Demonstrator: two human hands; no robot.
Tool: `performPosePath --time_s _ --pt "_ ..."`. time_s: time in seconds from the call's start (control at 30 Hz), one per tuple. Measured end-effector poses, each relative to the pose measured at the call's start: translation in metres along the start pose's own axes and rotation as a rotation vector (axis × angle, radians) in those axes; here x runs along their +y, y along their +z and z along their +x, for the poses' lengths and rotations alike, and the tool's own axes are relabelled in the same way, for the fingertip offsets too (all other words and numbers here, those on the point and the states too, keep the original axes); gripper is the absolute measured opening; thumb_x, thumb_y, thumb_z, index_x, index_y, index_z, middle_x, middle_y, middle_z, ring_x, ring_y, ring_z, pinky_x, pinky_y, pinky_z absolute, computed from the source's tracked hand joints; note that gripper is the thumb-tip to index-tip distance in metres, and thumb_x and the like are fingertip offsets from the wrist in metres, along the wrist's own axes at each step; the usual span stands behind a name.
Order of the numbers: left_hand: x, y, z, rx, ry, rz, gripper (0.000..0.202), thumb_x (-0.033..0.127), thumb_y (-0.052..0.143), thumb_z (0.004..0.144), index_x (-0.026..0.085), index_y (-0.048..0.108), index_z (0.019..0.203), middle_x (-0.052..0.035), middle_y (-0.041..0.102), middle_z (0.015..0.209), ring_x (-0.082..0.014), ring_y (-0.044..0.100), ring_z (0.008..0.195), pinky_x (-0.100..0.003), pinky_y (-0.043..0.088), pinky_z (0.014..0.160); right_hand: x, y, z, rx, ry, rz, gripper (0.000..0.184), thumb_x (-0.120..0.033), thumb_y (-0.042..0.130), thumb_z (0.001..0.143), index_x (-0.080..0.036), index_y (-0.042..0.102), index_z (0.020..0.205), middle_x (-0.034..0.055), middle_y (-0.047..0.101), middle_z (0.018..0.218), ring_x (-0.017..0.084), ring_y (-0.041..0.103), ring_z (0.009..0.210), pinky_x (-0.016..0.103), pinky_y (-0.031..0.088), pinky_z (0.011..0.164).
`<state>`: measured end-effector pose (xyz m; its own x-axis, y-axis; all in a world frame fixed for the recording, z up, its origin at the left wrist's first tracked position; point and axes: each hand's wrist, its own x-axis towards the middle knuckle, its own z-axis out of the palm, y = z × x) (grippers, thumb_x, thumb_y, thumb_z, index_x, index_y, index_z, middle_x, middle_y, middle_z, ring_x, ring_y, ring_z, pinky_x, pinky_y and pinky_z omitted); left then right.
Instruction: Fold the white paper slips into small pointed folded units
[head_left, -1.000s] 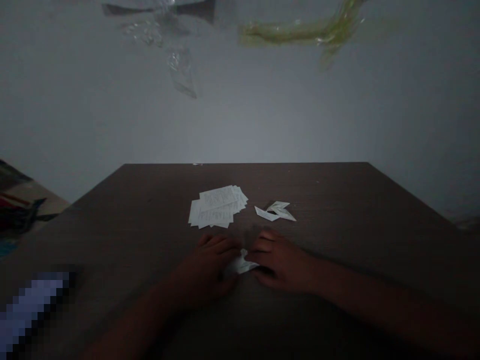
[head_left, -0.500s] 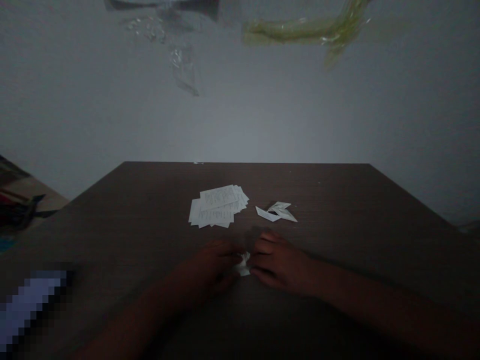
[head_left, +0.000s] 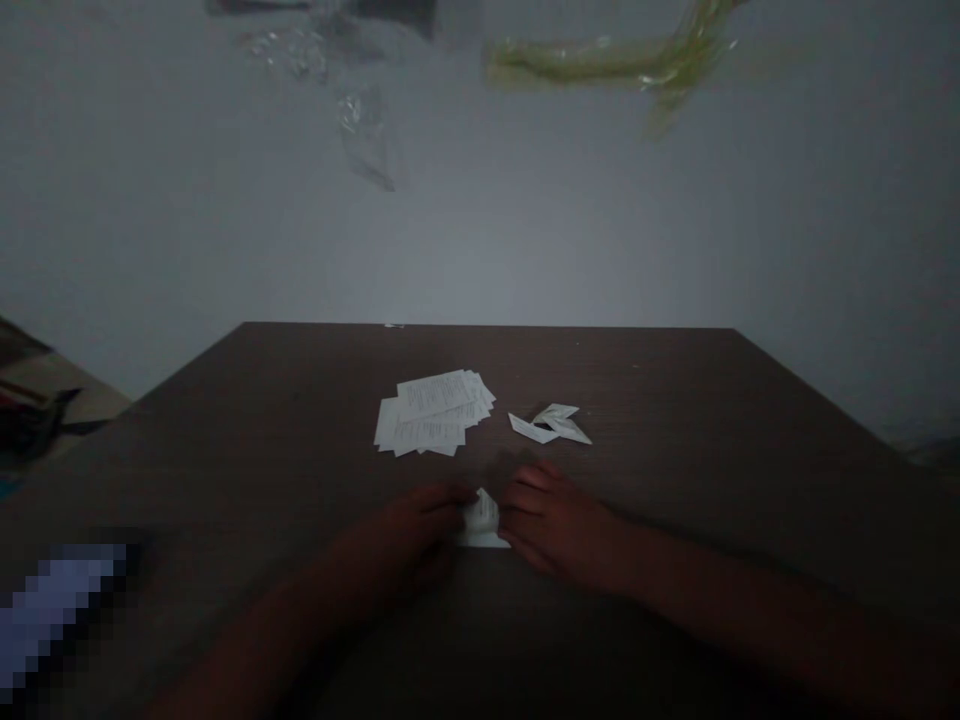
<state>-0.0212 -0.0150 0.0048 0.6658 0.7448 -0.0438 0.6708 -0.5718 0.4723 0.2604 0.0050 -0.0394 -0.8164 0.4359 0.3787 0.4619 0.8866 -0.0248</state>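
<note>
On the dark wooden table (head_left: pixel 675 400), my left hand (head_left: pixel 424 525) and my right hand (head_left: pixel 555 520) meet over a small white folded paper piece (head_left: pixel 481 520). Both hands pinch it with curled fingers, left hand on its left side, right hand on its right. Just beyond the hands lies a fanned stack of small printed paper slips (head_left: pixel 431 412). To the right of the stack lie folded white paper pieces (head_left: pixel 551 424), apart from both hands.
A pale wall rises behind the table's far edge, with clear plastic and a yellowish-green strip (head_left: pixel 600 65) hanging near the top. A blurred-out patch (head_left: pixel 52 610) covers the lower left. Dark clutter (head_left: pixel 30 415) sits off the table's left side.
The paper piece between my hands has changed shape: it lay flat, was bunched up small, and now stands up as a taller folded form. Both hands shifted slightly around it.
</note>
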Motion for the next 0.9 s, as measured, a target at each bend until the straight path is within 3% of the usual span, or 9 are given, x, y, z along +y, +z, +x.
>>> performPosePath --time_s 0.2,0.33,0.63,0.83,0.9 --pt "-0.001 0.007 0.005 0.030 0.135 0.126 0.030 0.003 0.063 0.101 0.020 0.080 0.118 -0.0081 0.082 0.132 -0.0267 0.079 0.120 -0.037 0.064 0.108 -0.001 -0.006 0.001 -0.088 -0.028 0.136 0.027 -0.036 0.074 0.110 -0.018 0.076 0.130 0.0105 0.082 0.127 0.032 0.068 0.119 0.051 0.054 0.103" --pt "-0.005 0.008 0.008 0.030 0.139 0.227 0.027 0.000 0.065 0.099 0.018 0.080 0.113 -0.0071 0.082 0.126 -0.0258 0.078 0.116 -0.035 0.063 0.105 0.001 -0.003 0.000 -0.084 -0.007 0.211 0.015 -0.026 0.071 0.111 -0.019 0.078 0.123 0.0082 0.084 0.122 0.029 0.071 0.116 0.049 0.053 0.103" --pt "-0.001 0.002 0.010 0.045 0.156 0.250 0.022 0.003 0.065 0.097 0.020 0.077 0.103 -0.0071 0.080 0.119 -0.0291 0.073 0.111 -0.043 0.060 0.105 -0.003 -0.004 0.000 -0.063 0.011 0.236 0.023 -0.026 0.071 0.109 -0.016 0.076 0.130 0.0150 0.083 0.133 0.031 0.074 0.123 0.054 0.058 0.111" --pt "0.000 0.000 0.011 0.062 0.129 0.268 0.019 0.004 0.069 0.093 0.021 0.073 0.100 -0.0057 0.076 0.109 -0.0293 0.071 0.106 -0.043 0.059 0.103 0.001 0.002 -0.003 0.039 0.061 0.325 0.008 -0.019 0.072 0.109 -0.017 0.079 0.113 0.0159 0.081 0.137 0.027 0.076 0.126 0.046 0.061 0.114" --pt "0.002 0.000 0.010 0.067 0.125 0.268 0.019 0.004 0.068 0.092 0.021 0.073 0.099 -0.0055 0.076 0.107 -0.0295 0.070 0.104 -0.043 0.058 0.102 0.000 0.002 -0.004 0.067 0.062 0.337 0.013 -0.021 0.073 0.108 -0.016 0.078 0.119 0.0179 0.078 0.141 0.029 0.075 0.128 0.046 0.062 0.113"
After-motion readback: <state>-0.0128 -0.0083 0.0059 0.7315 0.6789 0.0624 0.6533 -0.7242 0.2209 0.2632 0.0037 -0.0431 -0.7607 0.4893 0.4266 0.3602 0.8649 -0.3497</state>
